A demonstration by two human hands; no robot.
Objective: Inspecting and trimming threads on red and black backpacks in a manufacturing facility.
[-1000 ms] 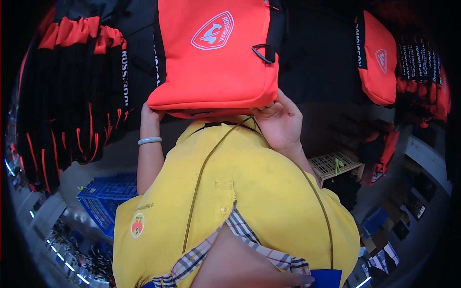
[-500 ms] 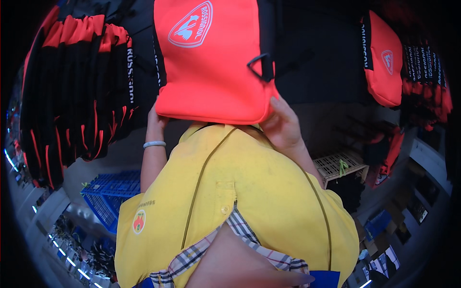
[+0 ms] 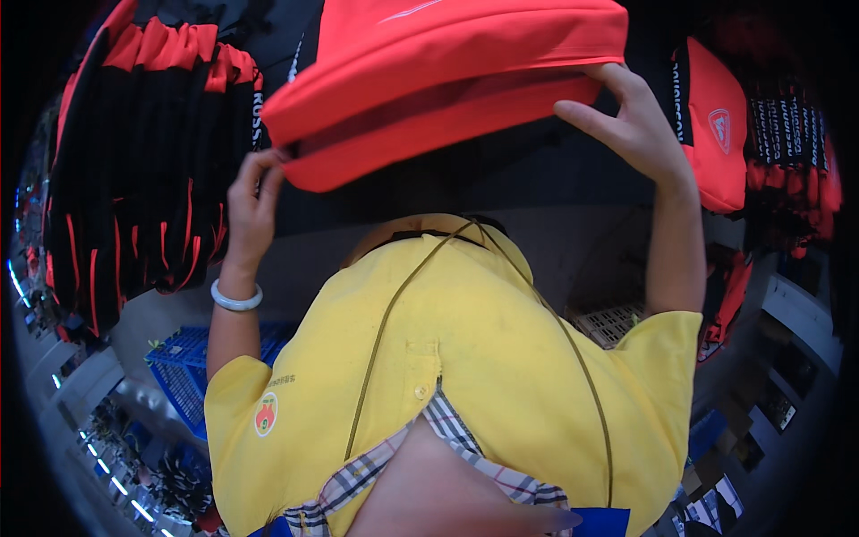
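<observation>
1. A soft coral-red fabric bag (image 3: 447, 80) with a flat bottom panel sits at twelve o'clock in the head view, raised above the person's yellow short-sleeved shirt (image 3: 465, 376).
2. The left hand (image 3: 250, 210), at about ten o'clock, is closed on the bag's lower left corner, with fingers curled round the edge and the thumb pressed against the fabric.
3. A white smooth bangle (image 3: 235, 298) circles the left wrist just below that hand.
4. The right hand (image 3: 631, 125), at about one o'clock, is spread wide, with fingertips touching the bag's right end and the thumb stretched out under the bottom edge; it steadies the bag rather than clasping it.
5. Black garments with red trim and red stripes (image 3: 134, 170) hang in a dense row at nine to ten o'clock, just beside the bag's left end.
6. A second coral-red bag (image 3: 716, 125) hangs at two o'clock, just beyond the right hand.
7. A blue plastic lattice crate (image 3: 192, 362) lies at eight o'clock, beneath the left forearm.
8. A thin olive cord (image 3: 394, 313) runs down the shirt front.
</observation>
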